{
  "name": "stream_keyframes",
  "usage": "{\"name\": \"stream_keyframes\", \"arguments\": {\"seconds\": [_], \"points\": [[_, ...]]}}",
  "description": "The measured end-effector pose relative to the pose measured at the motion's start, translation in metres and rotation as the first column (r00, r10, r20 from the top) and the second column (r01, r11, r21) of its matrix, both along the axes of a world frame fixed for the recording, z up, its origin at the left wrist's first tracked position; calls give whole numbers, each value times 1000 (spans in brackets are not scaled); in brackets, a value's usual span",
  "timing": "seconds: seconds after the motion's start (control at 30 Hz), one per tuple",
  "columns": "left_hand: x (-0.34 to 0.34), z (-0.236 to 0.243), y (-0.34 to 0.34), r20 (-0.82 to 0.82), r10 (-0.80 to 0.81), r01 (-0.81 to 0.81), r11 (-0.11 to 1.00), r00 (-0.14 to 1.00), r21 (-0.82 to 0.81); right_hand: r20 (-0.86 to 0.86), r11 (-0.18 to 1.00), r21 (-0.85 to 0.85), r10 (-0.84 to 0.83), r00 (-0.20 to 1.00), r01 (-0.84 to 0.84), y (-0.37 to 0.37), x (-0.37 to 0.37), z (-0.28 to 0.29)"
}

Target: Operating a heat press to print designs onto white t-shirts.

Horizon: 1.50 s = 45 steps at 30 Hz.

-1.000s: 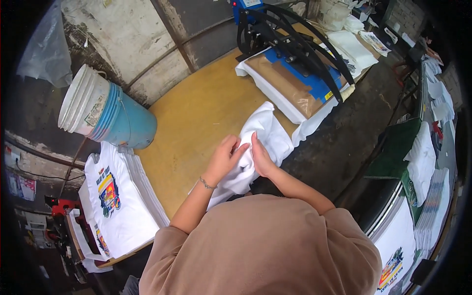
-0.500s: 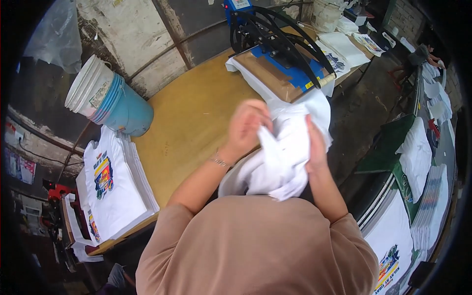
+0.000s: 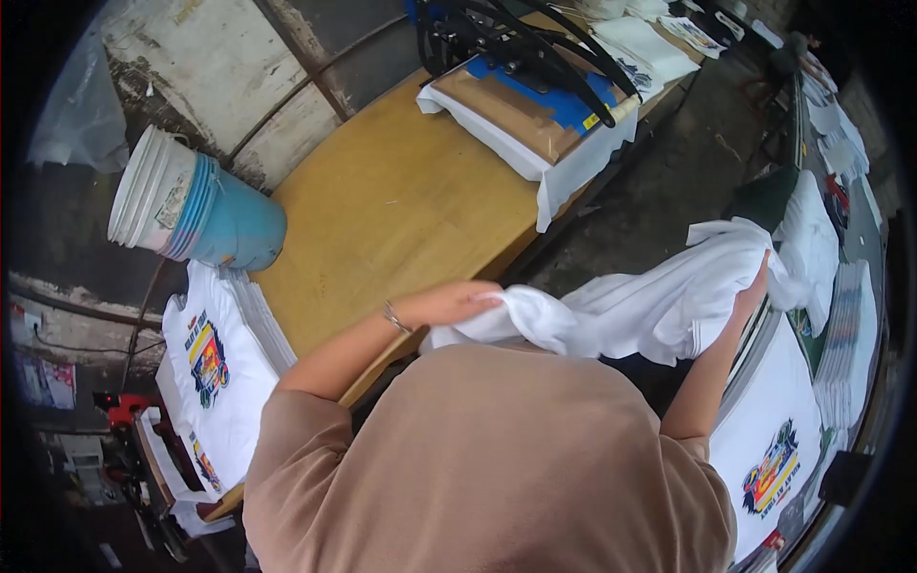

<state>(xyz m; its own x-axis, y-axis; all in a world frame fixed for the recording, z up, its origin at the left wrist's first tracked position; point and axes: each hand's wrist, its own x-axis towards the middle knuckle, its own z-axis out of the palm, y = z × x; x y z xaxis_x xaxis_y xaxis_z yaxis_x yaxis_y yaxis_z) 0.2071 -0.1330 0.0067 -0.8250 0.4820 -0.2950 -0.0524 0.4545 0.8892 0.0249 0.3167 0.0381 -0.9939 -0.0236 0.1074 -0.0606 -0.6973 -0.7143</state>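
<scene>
A bunched white T-shirt (image 3: 659,298) stretches between my two hands, in front of my body and beside the table. My left hand (image 3: 460,302) grips one end near the table's front edge, its fingers closed on the cloth. At the far end, my right hand (image 3: 753,286) is raised to the right, with the cloth draped over and around it; most of its fingers are hidden. Back on the wooden table, a black-armed heat press (image 3: 535,81) stands closed, with white fabric (image 3: 564,183) hanging from under its brown-and-blue pad.
A white-and-blue bucket stack (image 3: 215,205) stands on the yellowish wooden table (image 3: 382,229). Printed white shirts (image 3: 215,382) lie piled at the table's left end. To my right, another surface carries printed shirts (image 3: 774,449) and folded white stacks (image 3: 841,344). A person (image 3: 791,55) is far right.
My hands have moved apart, pulling the bundled shirt out lengthwise. My right hand went far to the right, and my left came lower and nearer to me. The view has shifted slightly.
</scene>
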Motion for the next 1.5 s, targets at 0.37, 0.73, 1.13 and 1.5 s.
{"name": "stream_keyframes", "arguments": {"seconds": [0.37,0.73,1.13,1.5], "points": [[-108,42,-152,-517,425,-643,669,743,-374,363,997,26,-72,929,67,-99,75,-23],[-94,-4,113,-284,368,-200,853,886,482,315,971,172,-215,924,168,-217,107,-25],[-105,-49,-283,-152,810,-806,583,567,102,276,987,-56,-132,952,153,-129,149,47],[-74,31,52,-260,247,-83,854,934,513,379,987,138,21,925,-79,-234,136,20]]}}
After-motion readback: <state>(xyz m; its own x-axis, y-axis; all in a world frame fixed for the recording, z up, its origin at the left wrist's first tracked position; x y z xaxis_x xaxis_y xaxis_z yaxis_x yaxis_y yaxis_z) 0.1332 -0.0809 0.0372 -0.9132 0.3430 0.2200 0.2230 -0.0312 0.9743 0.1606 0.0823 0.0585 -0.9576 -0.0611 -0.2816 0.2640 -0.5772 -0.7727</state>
